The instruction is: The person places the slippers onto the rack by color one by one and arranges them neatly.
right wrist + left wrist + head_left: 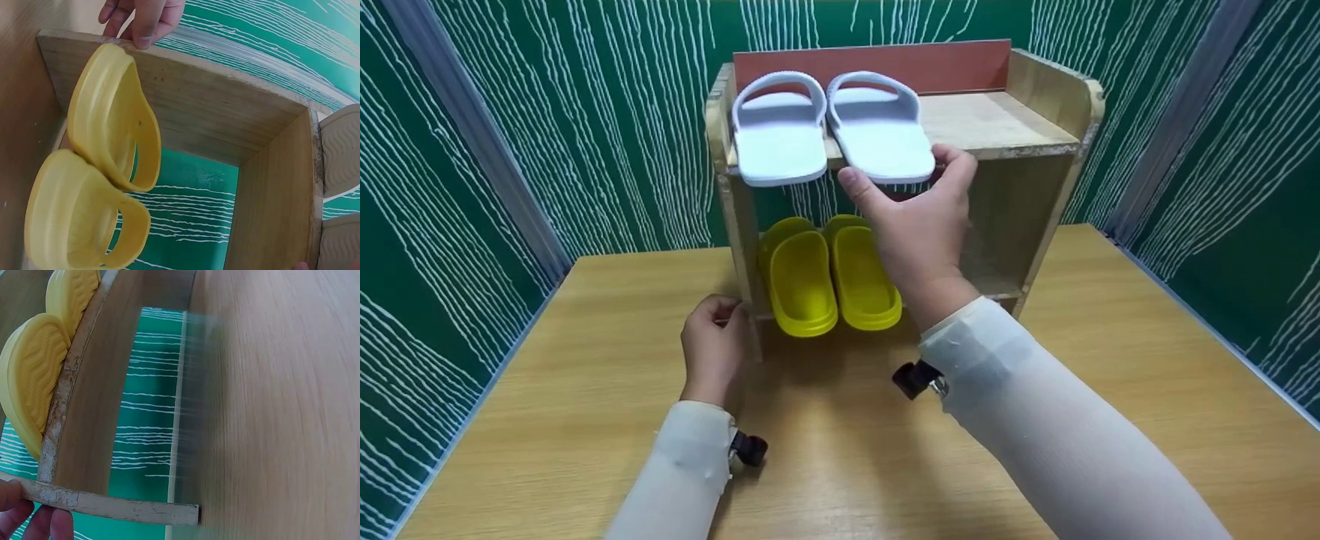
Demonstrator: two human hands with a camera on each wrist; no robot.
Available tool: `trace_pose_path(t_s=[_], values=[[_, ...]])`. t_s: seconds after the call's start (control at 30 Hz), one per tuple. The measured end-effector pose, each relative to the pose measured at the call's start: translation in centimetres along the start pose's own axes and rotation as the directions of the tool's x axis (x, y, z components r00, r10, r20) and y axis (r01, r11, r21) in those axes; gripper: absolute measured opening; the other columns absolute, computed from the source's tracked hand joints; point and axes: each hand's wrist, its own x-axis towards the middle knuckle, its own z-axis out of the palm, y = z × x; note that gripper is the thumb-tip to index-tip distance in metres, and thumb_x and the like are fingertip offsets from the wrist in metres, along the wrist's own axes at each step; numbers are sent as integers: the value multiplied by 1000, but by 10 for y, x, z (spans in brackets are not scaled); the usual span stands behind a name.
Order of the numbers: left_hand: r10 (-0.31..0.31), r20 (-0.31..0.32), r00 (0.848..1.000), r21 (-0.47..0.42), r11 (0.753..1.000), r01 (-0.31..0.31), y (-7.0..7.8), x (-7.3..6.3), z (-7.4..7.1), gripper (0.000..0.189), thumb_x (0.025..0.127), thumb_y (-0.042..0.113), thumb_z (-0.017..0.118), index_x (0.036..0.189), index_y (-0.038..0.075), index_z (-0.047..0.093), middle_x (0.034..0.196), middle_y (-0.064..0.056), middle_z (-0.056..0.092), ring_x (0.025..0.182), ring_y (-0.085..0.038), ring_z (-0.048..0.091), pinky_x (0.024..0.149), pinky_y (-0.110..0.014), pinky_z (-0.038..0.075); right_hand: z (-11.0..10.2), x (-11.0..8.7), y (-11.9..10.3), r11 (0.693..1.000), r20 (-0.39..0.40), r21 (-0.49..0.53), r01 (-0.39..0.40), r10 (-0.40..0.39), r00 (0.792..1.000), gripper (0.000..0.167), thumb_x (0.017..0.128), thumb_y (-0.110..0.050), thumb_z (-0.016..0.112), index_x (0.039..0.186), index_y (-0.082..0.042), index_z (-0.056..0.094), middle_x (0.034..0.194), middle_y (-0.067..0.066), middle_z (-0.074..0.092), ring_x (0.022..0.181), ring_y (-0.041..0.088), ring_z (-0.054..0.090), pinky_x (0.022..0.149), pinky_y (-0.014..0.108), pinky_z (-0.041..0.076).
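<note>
My right hand (926, 229) holds the heel of the right white slipper (881, 142), thumb at its left corner and fingers along its right side. That slipper lies beside the other white slipper (780, 146) on the top shelf, both heels jutting past the front edge. Low on the left, my left hand (711, 345) grips the front edge of the wooden shoe rack's side panel (121, 505), its thumb pressing the wood in the right wrist view. A pair of yellow slippers (804, 285) stands on the lower shelf, heels outward.
The shoe rack stands on a wooden table (585, 420). A reddish-brown back board (877, 67) runs along its top. Green walls (607, 135) with white streaks rise behind and at both sides. Small black cameras (913, 379) sit at my wrists.
</note>
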Motion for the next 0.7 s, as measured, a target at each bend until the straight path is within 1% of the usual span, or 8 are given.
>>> trace_pose_path(t_s=[0.1, 0.23, 0.33, 0.43, 0.5, 0.6, 0.63, 0.7], values=[[-24, 7, 1000, -34, 999, 25, 0, 0, -1, 15, 107, 22, 62, 113, 10, 69, 115, -10, 65, 107, -26, 60, 93, -37, 57, -3, -1, 3, 1000, 32, -16, -7, 7, 999, 103, 82, -48, 89, 155, -20, 23, 150, 5, 45, 133, 15, 50, 108, 24, 50], [-52, 19, 998, -66, 996, 54, 1, 0, -1, 16, 107, 23, 62, 114, 11, 68, 117, -10, 63, 109, -26, 58, 95, -37, 56, -14, -4, 8, 999, 62, -47, -10, 13, 998, 106, 84, -51, 87, 160, -23, 19, 148, 8, 45, 126, 20, 57, 105, 29, 54], [-37, 17, 999, -33, 999, 38, 1, -2, -1, 17, 107, 22, 63, 116, 10, 69, 120, -10, 65, 111, -26, 60, 99, -40, 57, -27, -7, 14, 995, 89, -96, 17, -9, 996, 102, 84, -54, 85, 159, -25, 22, 145, 9, 47, 123, 23, 61, 105, 35, 55], [-15, 24, 1000, 0, 1000, 15, 3, -5, -1, 21, 106, 22, 63, 121, 9, 69, 124, -10, 66, 116, -27, 60, 103, -42, 56, -46, -11, 23, 986, 127, -149, 78, -59, 990, 100, 84, -55, 86, 158, -25, 27, 147, 8, 49, 126, 23, 61, 108, 40, 53], [-6, 34, 999, 7, 1000, 6, 4, -9, -2, 25, 106, 22, 63, 127, 10, 66, 130, -9, 65, 122, -26, 60, 106, -42, 54, -61, -13, 31, 976, 168, -176, 127, -97, 981, 98, 84, -53, 86, 158, -23, 29, 148, 8, 49, 129, 24, 59, 112, 43, 50], [1, 61, 998, 25, 1000, -3, 8, -17, -6, 39, 106, 27, 63, 142, 13, 57, 145, -8, 58, 136, -27, 54, 112, -44, 50, -86, -17, 44, 953, 252, -233, 192, -132, 959, 93, 87, -50, 85, 158, -19, 32, 153, 9, 48, 136, 28, 54, 117, 50, 44], [7, 71, 997, 42, 999, -10, 9, -21, -9, 45, 106, 29, 63, 147, 14, 53, 151, -8, 54, 141, -27, 51, 115, -45, 48, -94, -19, 49, 942, 282, -258, 213, -138, 950, 91, 88, -48, 84, 158, -18, 34, 155, 8, 47, 139, 29, 52, 118, 52, 42], [22, 99, 995, 100, 994, -32, 12, -29, -14, 55, 106, 35, 62, 155, 17, 45, 161, -7, 45, 150, -29, 43, 120, -49, 41, -112, -23, 59, 908, 342, -330, 260, -142, 929, 90, 89, -48, 83, 159, -18, 35, 159, 8, 43, 144, 31, 46, 120, 58, 38]])
